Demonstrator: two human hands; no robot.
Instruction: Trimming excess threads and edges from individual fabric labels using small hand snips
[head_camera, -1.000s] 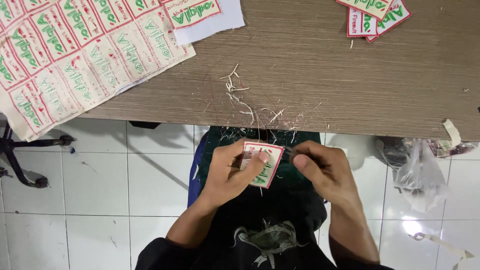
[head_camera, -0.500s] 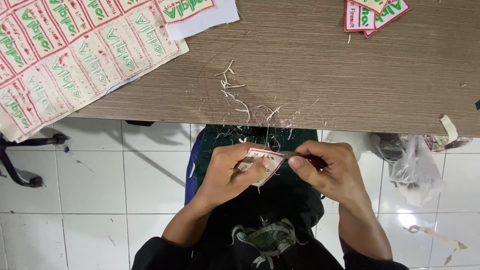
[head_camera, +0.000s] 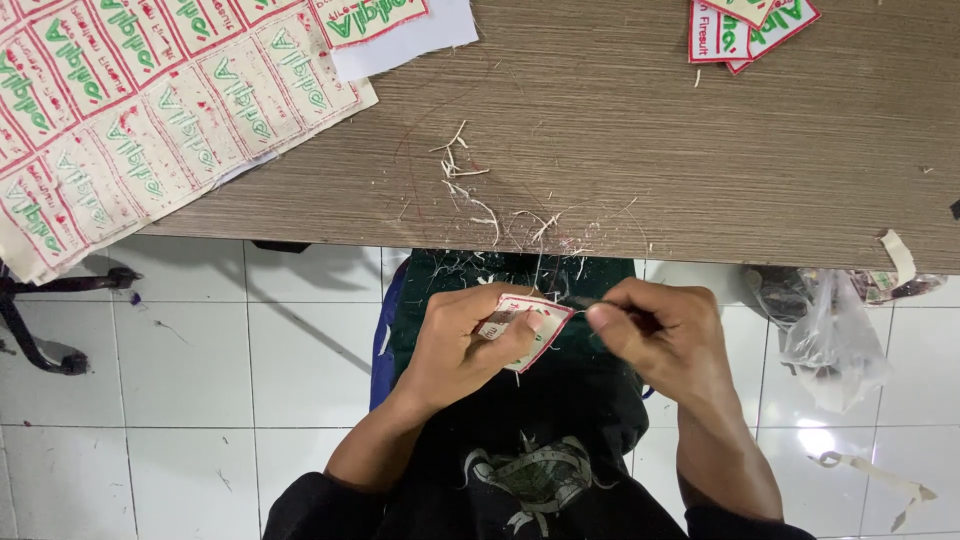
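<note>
Patch (head_camera: 528, 322), small, white with a red border, is held over the lap just below the tabletop (head_camera: 700, 160) edge, between both hands. Left hand (head_camera: 462, 345) is closed on it, thumb on top and fingers underneath, so the face tilts up toward the camera and one corner sticks out to the right. Right hand (head_camera: 655, 335) is closed in a pinch around a thin dark tool, most of it hidden in the fist; its tip sits at the patch's right corner. Cannot tell what kind of tool it is. The grip looks set up for fine edge work: left hand steadies, right hand works the border.

Thread scraps (head_camera: 480, 190) lie scattered on the tabletop near its front edge, right above the hands, which fits trimming waste dropping there. A few strands also cling to the dark green cloth (head_camera: 480, 275) over the lap.

Far left, a big uncut sheet of patches (head_camera: 150, 110) hangs over the tabletop edge, with a white paper (head_camera: 420, 35) just beside its top right corner. Top right, well apart from the sheet, a small stack of cut patches (head_camera: 750, 30).

Tabletop is grey-brown wood grain. Floor (head_camera: 200, 350) is white tile. A clear plastic bag (head_camera: 830, 335) hangs below the tabletop at right, a black chair base (head_camera: 40, 330) shows at far left, and a pale cloth strip (head_camera: 870, 470) lies on the floor lower right.
</note>
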